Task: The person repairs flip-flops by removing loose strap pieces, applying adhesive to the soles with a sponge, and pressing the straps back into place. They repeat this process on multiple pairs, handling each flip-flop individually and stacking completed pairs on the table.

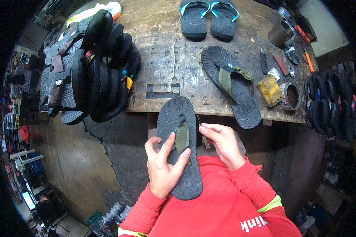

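My left hand (pixel 164 166) grips a dark grey flip-flop (pixel 174 112) with an olive woven strap (pixel 182 140), held upright at the workbench's front edge, the thumb and fingers on and beside the strap. Just right of the sole, my right hand (pixel 219 144) pinches a thin dark strand or tool (pixel 199 119), too fine to make out clearly. A second olive-strapped flip-flop (pixel 245 110) lies on the wooden workbench (pixel 162 59), its heel end over the front edge.
Stacked black sandals fill the bench's left (pixel 89 79); more sit at right (pixel 330 102). A black, blue-strapped pair (pixel 194 25) is at the back. Right of the loose flip-flop are a yellow block (pixel 267 89), an open can (pixel 292 96), a metal cup (pixel 279 35) and several small tools.
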Demonstrator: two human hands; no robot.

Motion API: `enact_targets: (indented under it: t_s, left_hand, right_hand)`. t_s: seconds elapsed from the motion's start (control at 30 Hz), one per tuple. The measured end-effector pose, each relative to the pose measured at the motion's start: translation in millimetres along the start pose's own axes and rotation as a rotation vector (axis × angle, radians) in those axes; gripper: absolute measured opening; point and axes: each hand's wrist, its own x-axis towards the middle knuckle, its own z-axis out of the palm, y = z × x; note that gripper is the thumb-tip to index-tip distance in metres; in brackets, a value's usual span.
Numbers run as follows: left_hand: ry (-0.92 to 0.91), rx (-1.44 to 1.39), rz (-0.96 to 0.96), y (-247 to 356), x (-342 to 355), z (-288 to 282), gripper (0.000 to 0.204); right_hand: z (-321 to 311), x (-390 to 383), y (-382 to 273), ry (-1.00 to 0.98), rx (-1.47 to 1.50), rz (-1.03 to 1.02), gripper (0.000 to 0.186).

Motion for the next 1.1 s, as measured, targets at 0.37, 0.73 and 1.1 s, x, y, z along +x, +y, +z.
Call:
enact_targets:
  t_s: [0.37,0.73,1.1]
  left_hand:
    - [-0.028,-0.099,-0.038,-2,1,-4,0.056]
    - [-0.049,-0.157,0.017,-16,4,-10,0.057]
    - [0.245,-0.050,0.271,-16,40,3,0.066]
  right_hand:
    - [4,16,4,-0.004,-0.051,-0.057,0.025]
    - [8,26,-4,0.010,-0.178,-0.109,0.026]
    - [1,8,-25,0.087,-0.189,-0.173,0.024]
